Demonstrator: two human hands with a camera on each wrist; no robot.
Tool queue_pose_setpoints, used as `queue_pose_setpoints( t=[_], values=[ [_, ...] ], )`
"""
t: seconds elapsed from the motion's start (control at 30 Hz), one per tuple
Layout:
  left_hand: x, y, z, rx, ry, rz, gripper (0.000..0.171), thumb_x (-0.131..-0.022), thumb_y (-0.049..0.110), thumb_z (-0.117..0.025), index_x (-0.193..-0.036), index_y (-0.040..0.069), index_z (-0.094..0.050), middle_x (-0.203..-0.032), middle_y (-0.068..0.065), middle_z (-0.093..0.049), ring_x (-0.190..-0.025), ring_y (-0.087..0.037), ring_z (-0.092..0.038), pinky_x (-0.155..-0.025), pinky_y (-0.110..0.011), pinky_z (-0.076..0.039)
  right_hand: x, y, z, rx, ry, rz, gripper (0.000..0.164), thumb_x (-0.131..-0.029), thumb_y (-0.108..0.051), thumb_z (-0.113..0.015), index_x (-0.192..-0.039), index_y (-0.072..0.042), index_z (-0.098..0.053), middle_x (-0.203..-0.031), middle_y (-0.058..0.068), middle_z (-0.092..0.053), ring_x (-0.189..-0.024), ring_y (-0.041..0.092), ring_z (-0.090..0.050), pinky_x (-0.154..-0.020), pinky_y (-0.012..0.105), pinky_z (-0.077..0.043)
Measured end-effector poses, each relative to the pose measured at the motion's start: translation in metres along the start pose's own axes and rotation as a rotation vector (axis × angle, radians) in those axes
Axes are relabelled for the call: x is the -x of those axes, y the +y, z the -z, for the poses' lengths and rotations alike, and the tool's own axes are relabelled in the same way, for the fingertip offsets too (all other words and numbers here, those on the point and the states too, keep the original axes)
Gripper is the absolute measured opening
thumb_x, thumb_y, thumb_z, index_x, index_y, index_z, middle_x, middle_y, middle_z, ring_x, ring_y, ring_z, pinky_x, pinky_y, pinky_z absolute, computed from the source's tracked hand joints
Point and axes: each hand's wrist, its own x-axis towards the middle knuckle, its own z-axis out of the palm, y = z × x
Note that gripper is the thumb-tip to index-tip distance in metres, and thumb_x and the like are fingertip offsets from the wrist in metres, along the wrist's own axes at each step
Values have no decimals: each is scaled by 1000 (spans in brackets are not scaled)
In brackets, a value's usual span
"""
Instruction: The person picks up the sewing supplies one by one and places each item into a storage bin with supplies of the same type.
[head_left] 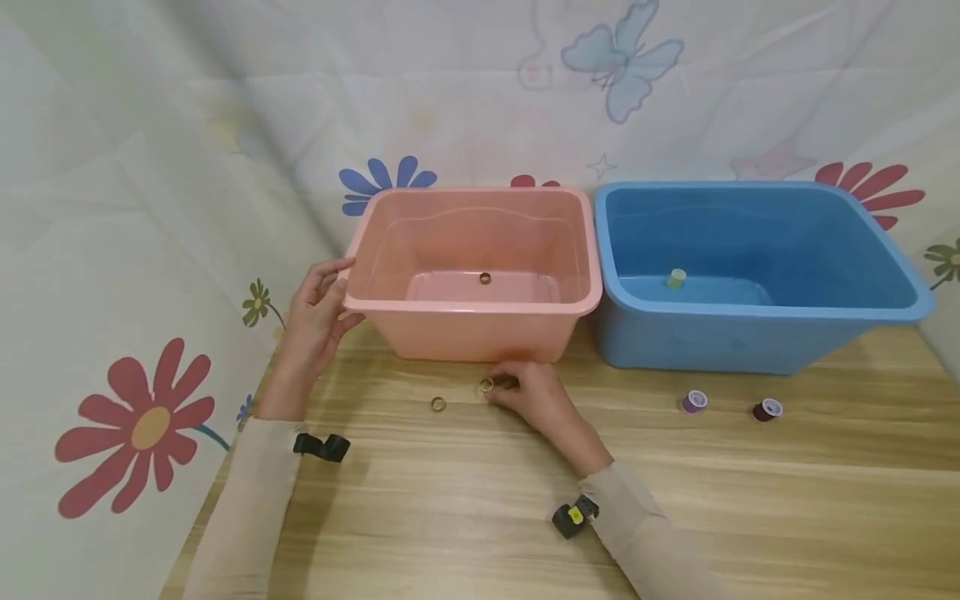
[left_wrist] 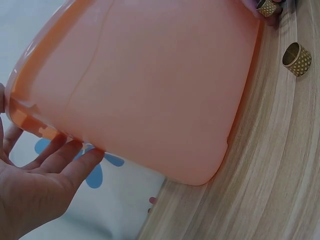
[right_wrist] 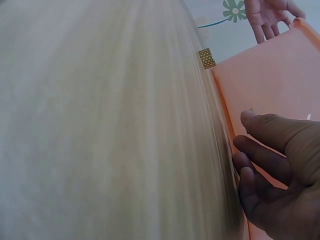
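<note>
My left hand point(head_left: 310, 321) grips the left rim of a pink plastic bin point(head_left: 465, 335), its fingertips under the lip in the left wrist view. In front of that bin, my right hand point(head_left: 531, 396) pinches a brass ring thimble point(head_left: 487, 385) between thumb and fingers, just above the table. Another dimpled brass thimble point(left_wrist: 297, 59) lies on the wood to the left of the right hand. Inside the pink bin sits one more thimble point(head_left: 485, 278). In the right wrist view my fingers mostly hide the pinched thimble.
A blue bin point(head_left: 697, 337) stands right beside the pink one, with a pale green thread spool point(head_left: 677, 278) in it. Before it on the wooden table point(head_left: 450, 500) stand a purple spool point(head_left: 694, 402) and a dark spool point(head_left: 767, 410). A patterned cloth point(head_left: 465, 108) hangs behind.
</note>
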Motion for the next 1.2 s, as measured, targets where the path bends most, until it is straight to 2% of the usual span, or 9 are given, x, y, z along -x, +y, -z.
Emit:
queue_pose_setpoints(
  t=[0.17, 0.4, 0.77, 0.97, 1.2],
  values=[
    [1, 0, -1, 0, -1, -2, 36, -103, 17, -62, -137, 8, -56, -131, -12, -55, -96, -19, -68, -78, -30, -61, 3, -2, 5, -35, -5, -2, 20, -85, -11, -84, -104, -8, -79, -94, 1, -76, -88, 17, -72, -80, 35, -59],
    [2, 0, -2, -11, -10, -18, 40, -103, 19, -61, -140, 7, -52, -131, -12, -54, -99, -21, -67, -77, -29, -61, 6, -7, 12, -6, 29, 43, 21, -85, -13, -84, -104, -8, -79, -95, 0, -77, -88, 14, -73, -79, 30, -59],
    [3, 0, -1, -25, -10, -12, 42, -103, 21, -60, -141, 6, -51, -132, -11, -55, -98, -20, -67, -76, -28, -61, 9, -24, 28, -28, 32, 56, 21, -87, -16, -83, -107, -9, -79, -97, 3, -78, -86, 13, -74, -72, 19, -58],
    [3, 2, -1, -20, -1, -8, 41, -103, 20, -61, -140, 7, -53, -131, -11, -55, -96, -19, -67, -75, -28, -61, 10, -33, 35, -19, 39, 85, 23, -85, -18, -84, -106, -10, -80, -97, 0, -78, -89, 14, -74, -75, 28, -61],
    [3, 2, -1, -33, 1, -9, 40, -103, 19, -60, -140, 7, -53, -131, -10, -56, -96, -19, -67, -75, -28, -61, 12, -46, 44, 24, 55, 162, 22, -85, -21, -85, -104, -10, -80, -96, 1, -79, -90, 19, -75, -74, 38, -61]
  ],
)
